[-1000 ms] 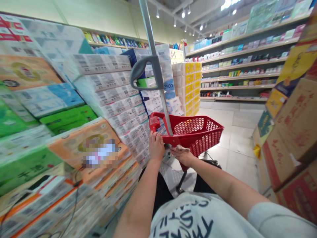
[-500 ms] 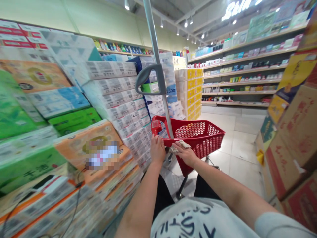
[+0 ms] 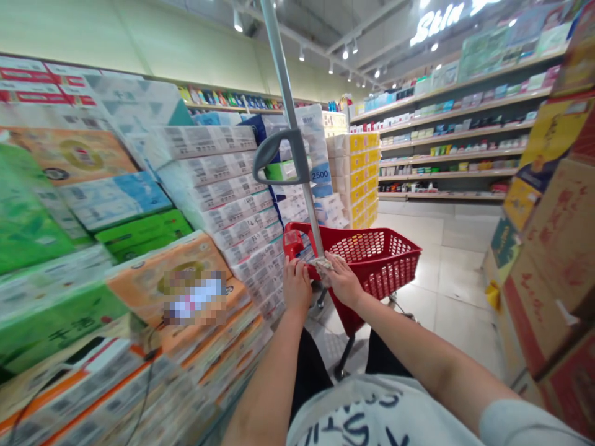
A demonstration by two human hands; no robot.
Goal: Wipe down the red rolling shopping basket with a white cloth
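Observation:
A red plastic shopping cart with perforated basket walls stands right in front of me. From its near left part rises a metal pole, which carries a grey loop handle. My left hand has its fingers curled over the near left rim, beside the cart's red raised corner piece. A crumpled whitish cloth is under the fingers of my right hand, pressed on the rim close to the foot of the pole. Part of the cloth is hidden by the fingers.
Stacked tissue packs fill the left side, close to the cart. Yellow-and-white packs stand behind it. Cardboard boxes line the right side. Wall shelves hold many small goods at the back. Tiled floor runs between.
My right hand has slid left along the rim with the cloth, closer to the pole and my left hand. My left hand keeps its place on the cart. The view has shifted slightly.

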